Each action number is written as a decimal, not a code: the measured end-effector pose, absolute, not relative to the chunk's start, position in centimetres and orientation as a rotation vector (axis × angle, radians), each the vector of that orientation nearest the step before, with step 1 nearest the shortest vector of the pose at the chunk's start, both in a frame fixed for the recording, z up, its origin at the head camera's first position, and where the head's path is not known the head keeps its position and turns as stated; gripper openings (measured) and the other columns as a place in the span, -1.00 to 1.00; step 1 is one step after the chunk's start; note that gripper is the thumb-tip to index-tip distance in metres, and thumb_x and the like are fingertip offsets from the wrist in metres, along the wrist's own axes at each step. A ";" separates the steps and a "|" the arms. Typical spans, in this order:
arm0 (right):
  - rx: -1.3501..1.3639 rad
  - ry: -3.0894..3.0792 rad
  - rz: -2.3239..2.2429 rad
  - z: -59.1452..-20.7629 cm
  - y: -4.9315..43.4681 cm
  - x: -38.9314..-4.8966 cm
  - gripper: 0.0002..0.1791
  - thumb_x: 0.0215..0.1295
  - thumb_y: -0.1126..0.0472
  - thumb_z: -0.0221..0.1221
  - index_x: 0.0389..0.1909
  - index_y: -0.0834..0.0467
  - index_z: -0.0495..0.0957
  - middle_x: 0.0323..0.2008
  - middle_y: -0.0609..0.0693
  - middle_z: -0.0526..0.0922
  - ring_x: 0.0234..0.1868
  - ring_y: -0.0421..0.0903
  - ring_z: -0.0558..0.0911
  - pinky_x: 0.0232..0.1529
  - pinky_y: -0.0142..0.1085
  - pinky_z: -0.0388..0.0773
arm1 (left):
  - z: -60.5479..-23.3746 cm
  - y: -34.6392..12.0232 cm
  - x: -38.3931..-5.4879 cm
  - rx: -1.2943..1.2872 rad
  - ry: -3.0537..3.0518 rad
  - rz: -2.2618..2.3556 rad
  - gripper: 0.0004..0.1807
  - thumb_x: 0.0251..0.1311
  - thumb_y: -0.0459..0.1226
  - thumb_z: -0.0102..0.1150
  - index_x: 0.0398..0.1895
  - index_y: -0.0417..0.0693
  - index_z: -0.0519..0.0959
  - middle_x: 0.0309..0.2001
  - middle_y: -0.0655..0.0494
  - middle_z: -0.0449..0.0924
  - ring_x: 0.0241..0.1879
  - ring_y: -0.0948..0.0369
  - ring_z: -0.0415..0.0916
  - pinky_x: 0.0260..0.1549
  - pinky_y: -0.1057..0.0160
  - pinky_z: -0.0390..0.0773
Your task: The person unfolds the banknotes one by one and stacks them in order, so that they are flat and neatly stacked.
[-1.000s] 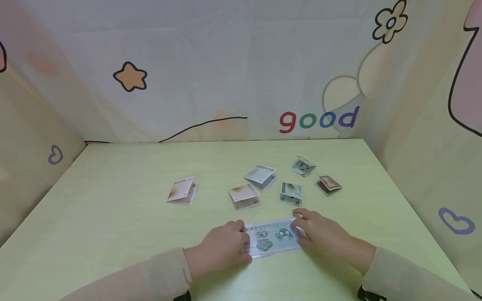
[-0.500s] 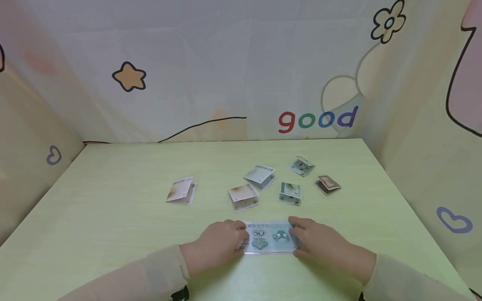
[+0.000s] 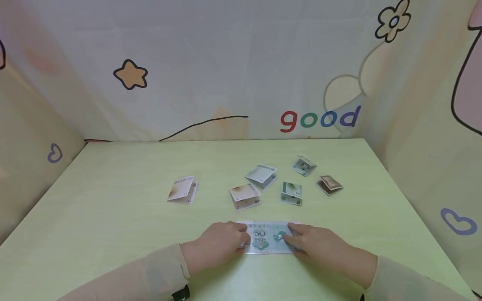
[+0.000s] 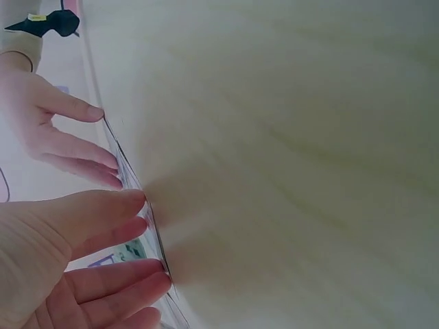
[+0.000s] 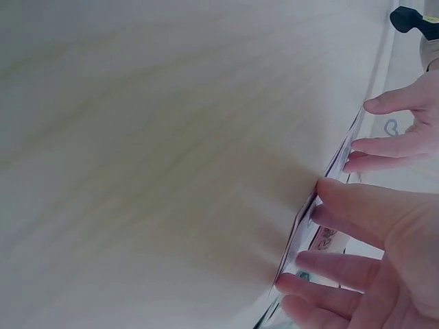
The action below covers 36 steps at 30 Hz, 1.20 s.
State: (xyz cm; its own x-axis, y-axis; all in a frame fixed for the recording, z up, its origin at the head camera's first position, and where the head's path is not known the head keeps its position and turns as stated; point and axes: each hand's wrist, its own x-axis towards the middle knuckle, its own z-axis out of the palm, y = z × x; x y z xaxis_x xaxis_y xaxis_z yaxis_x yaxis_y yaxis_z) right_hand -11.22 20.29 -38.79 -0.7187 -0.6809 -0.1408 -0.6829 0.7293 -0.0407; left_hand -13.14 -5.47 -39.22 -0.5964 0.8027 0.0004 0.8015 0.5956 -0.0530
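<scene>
A blue-green play banknote (image 3: 265, 246) marked 50 lies flat near the front of the table, its long side facing me. Thin pale edges show under its near side. My left hand (image 3: 215, 246) rests on its left end, fingertips on the paper. On the right end, my right hand (image 3: 329, 251) presses with its index finger reaching in over the print. Both wrist views show the thumb (image 4: 113, 205) and loosely straight fingers (image 5: 336, 269) touching the note's edges at table level.
Beyond the hands stand several folded banknotes: a pinkish one (image 3: 181, 189) at left, another pinkish one (image 3: 244, 192) and a bluish one (image 3: 261, 173) mid-table, green ones (image 3: 291, 189) (image 3: 304, 165) and a brown one (image 3: 330, 182) at right. A printed cloth wall (image 3: 203, 75) borders the table.
The banknote has turned from a slant to straight and shifted slightly left. My right hand has moved a little left and down, its fingers now further over the note.
</scene>
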 end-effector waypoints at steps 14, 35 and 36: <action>-1.319 2.753 0.106 -39.5 20.3 -11.0 -0.47 0.25 -0.03 0.16 0.25 -0.07 0.40 0.13 0.21 0.45 -0.08 0.06 0.60 -0.30 -0.20 0.58 | -38.9 -5.5 -13.4 -1.478 -2.746 0.171 -0.90 0.05 -0.17 0.33 -0.34 0.11 0.69 -0.43 0.27 0.49 -0.51 0.36 0.40 -0.57 0.44 0.43; -1.207 2.715 0.180 -39.0 19.0 -10.2 -0.41 0.25 -0.24 0.03 0.27 -0.12 0.36 0.13 0.27 0.40 -0.05 0.15 0.55 -0.28 -0.10 0.56 | -37.0 -5.1 -16.8 -1.088 -2.961 -0.575 -0.72 0.23 -0.14 0.15 -0.08 -0.06 0.63 -0.10 0.14 0.63 -0.11 0.20 0.57 -0.18 0.22 0.54; -1.210 2.717 0.178 -38.9 19.0 -10.3 -0.41 0.25 -0.24 0.03 0.27 -0.12 0.36 0.13 0.27 0.40 -0.05 0.15 0.55 -0.28 -0.09 0.56 | -36.9 -5.0 -17.3 -1.029 -2.955 -0.668 -0.73 0.23 -0.16 0.15 -0.07 -0.07 0.63 -0.08 0.12 0.62 -0.09 0.18 0.56 -0.16 0.20 0.54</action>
